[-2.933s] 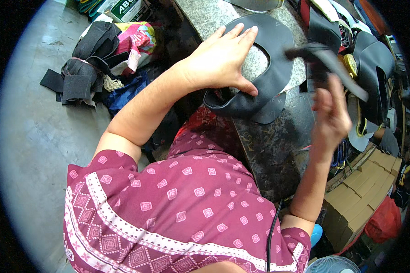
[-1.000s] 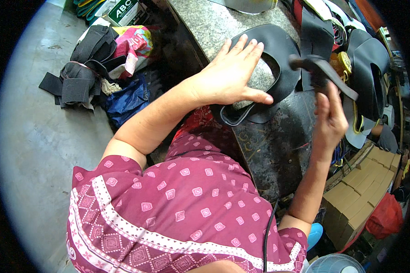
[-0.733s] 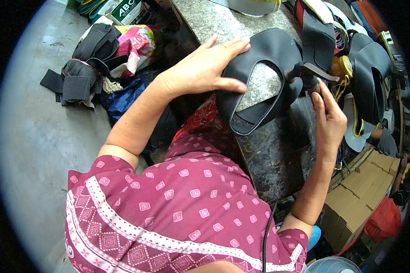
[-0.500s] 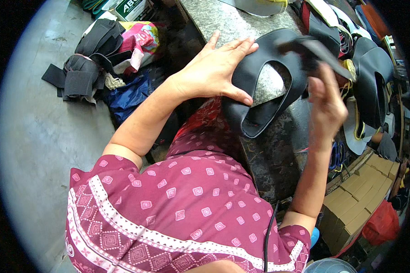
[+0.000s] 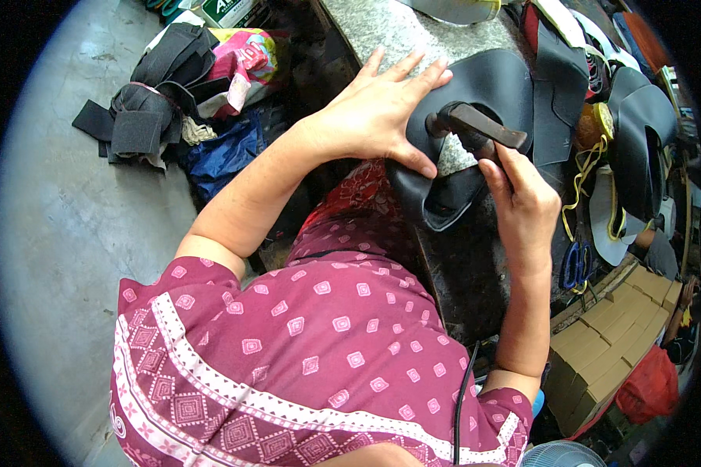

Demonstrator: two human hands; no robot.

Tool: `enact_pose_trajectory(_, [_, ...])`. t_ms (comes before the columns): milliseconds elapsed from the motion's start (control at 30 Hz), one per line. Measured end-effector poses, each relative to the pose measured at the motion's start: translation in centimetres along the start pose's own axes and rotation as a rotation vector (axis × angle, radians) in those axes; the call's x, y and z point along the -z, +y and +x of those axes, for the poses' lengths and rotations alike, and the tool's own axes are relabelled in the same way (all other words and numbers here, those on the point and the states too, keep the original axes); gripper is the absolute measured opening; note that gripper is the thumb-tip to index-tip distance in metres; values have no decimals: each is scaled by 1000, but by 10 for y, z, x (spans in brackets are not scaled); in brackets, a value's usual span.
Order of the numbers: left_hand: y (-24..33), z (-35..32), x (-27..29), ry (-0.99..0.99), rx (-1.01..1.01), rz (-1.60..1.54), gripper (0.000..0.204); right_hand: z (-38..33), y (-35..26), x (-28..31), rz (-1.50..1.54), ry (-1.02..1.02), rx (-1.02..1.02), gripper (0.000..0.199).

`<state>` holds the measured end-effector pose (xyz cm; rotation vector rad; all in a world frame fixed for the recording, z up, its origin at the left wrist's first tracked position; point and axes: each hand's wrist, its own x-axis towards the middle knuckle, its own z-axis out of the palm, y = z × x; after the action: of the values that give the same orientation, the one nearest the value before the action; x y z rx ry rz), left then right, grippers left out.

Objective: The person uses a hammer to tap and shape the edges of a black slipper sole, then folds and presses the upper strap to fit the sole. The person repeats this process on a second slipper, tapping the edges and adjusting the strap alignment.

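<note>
Scraps of black material (image 5: 144, 109) lie heaped on the floor (image 5: 62, 257).

My right hand (image 5: 526, 210) has brought the hammer (image 5: 475, 131) down from its raised position onto the black leather piece (image 5: 491, 86).

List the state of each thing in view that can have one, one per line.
Left hand: flat, fingers spread, pressing the black shoe upper on the stone slab.
Right hand: closed around the hammer.
Hammer: head down on the upper.
Black shoe upper: lying flat, opening showing stone.
Blue-handled scissors: lying unused.
</note>
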<state>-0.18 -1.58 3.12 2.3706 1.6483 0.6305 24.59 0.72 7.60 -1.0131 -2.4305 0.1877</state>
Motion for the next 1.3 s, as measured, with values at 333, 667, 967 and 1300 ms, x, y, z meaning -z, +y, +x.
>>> enact_pose_trajectory(333, [5,-11,26,-55,-20,96,111,10,37,-7,-108,97,-142,35])
enact_pose_trajectory(667, [4,-21,31,5,-4,285,95,-3,39,13,73,221,-191,36])
enact_pose_trajectory(967, [4,-18,24,53,1,272,92,-30,46,42,-40,285,-281,33])
enact_pose_trajectory(1300, [12,-14,23,35,60,221,91,-48,34,35,-74,115,-299,30])
